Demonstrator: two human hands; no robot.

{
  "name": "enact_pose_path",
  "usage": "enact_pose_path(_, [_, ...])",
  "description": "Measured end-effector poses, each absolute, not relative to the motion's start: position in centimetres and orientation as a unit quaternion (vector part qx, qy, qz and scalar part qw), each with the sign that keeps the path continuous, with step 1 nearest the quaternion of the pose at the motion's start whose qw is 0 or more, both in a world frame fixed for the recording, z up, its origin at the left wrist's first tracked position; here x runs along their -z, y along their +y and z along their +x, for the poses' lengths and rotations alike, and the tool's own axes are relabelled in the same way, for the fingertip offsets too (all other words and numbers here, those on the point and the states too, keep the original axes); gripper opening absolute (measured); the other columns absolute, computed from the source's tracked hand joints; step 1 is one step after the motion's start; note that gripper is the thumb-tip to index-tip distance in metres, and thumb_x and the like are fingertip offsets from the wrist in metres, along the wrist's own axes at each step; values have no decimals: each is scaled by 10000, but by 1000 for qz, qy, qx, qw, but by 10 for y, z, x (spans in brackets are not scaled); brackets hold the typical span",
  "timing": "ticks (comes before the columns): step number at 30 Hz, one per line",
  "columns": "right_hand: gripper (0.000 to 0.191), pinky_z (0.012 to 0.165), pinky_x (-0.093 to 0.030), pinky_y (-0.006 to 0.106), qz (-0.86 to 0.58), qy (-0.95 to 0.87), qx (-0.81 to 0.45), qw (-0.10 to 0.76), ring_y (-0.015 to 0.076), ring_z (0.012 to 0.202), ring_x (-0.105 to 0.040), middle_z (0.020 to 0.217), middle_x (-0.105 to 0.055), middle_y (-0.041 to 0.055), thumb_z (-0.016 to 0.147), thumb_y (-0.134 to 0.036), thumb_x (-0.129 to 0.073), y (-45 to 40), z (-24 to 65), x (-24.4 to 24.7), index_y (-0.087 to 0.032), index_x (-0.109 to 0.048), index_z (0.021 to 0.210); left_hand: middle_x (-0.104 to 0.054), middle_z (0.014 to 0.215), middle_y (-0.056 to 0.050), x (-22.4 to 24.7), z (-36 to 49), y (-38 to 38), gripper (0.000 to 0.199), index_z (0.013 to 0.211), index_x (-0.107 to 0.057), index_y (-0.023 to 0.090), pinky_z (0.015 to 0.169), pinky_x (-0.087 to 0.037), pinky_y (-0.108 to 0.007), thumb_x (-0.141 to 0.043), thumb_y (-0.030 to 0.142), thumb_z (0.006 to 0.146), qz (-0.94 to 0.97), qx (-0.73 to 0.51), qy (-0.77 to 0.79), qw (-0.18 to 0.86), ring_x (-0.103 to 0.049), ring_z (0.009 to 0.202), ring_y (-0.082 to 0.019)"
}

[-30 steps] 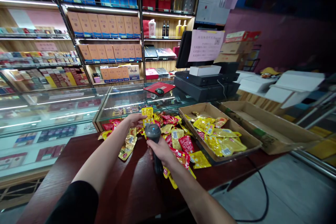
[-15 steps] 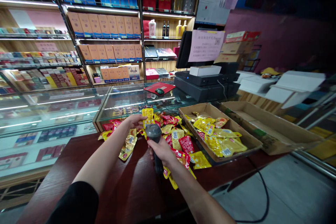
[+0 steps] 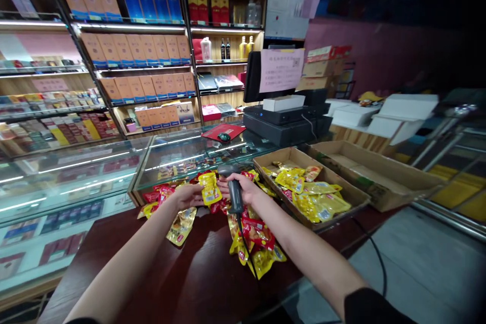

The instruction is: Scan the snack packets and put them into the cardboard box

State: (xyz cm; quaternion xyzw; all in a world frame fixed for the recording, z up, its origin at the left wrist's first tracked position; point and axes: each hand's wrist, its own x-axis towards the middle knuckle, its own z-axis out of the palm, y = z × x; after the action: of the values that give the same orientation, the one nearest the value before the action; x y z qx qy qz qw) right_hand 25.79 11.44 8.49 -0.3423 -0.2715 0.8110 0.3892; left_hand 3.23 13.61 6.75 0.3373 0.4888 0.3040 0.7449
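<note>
The barcode scanner (image 3: pixel 236 196) has shifted forward, gripped by the right hand (image 3: pixel 245 187); the left hand (image 3: pixel 190 196) pinches a yellow snack pouch (image 3: pixel 210 190) beside it. Work looks partway: loose pouches (image 3: pixel 261 259) cover the counter (image 3: pixel 205 268), others a carton (image 3: pixel 357 196).

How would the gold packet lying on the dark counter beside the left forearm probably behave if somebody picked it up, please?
The gold packet would probably flex in the fingers, since its thin-looking wrapper has an uneven, crinkled surface. It may feel slippery, as that surface shines. Lying on its broad side on the dark counter, it seems unlikely to roll.
</note>
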Motion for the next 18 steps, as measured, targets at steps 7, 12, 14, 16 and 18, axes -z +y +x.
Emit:
enact_pose_path(7, [143, 714, -541, 364, -331, -234, -843, 354, 200, 741, -682, 831, -689, 97, 703, -159, -512, 127, 290, -86, -137, -572, 831, -686, 949, -164, -82, 51, 135, 187, 1026, -582, 95, 776, -565, -358, -480, 144, 877, 327, -300, 460, 769, -688, 867, -239])
enact_pose_path(12, [159, 698, -541, 346, -338, -241, -817, 401, 188, 740, -680, 869, -690, 96, 703, -144, -508, 125, 344, -100, -137, -564, 852, -686, 911, -151, -103, 110, 147, 177, 1006, -591, 100, 765, -569, -363, -474, 141, 879, 338, -287, 458, 770, -691, 842, -231])
enact_pose_path(14, [165, 701, -540, 343, -344, -241, -805, 420, 181, 734, -677, 886, -688, 96, 704, -140, -502, 121, 374, -104, -139, -560, 859, -686, 908, -146, -110, 144, 153, 169, 996, -592, 104, 759, -570, -350, -479, 143, 877, 351, -268, 446, 778, -690, 846, -228])
enact_pose_path(16, [171, 706, -540, 347, -346, -242, -791, 443, 176, 726, -673, 895, -686, 97, 713, -139, -495, 115, 407, -108, -137, -559, 871, -685, 908, -149, -115, 181, 158, 166, 984, -593, 98, 763, -566, -343, -471, 139, 879, 359, -250, 430, 790, -688, 853, -226])
enact_pose_path(18, [184, 694, -539, 341, -352, -241, -770, 475, 172, 705, -666, 888, -686, 97, 719, -137, -490, 107, 440, -111, -134, -566, 887, -681, 916, -160, -120, 220, 163, 169, 979, -591, 83, 780, -560, -354, -465, 140, 882, 363, -230, 413, 803, -686, 860, -231])
